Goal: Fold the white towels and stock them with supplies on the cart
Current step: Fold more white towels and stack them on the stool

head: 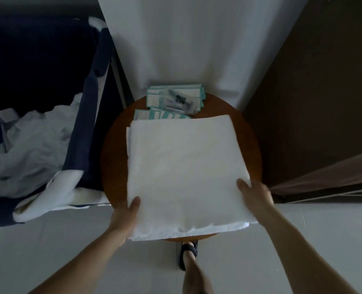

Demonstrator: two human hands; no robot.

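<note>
A folded white towel (186,175) lies flat on a round brown wooden table (250,132), its near edge hanging over the table's front. My left hand (126,215) grips the towel's near left edge, thumb on top and fingers underneath. At the near right edge my right hand (255,195) holds it the same way. Behind the towel, at the table's far side, lie several teal-and-white supply packets (174,98), partly covered by the towel's far edge.
A dark blue cloth cart bag (84,115) stands to the left with crumpled white linen (27,143) inside. A white wall (197,49) rises behind the table, a dark brown door (313,102) to the right. My sandalled foot (188,251) shows under the table.
</note>
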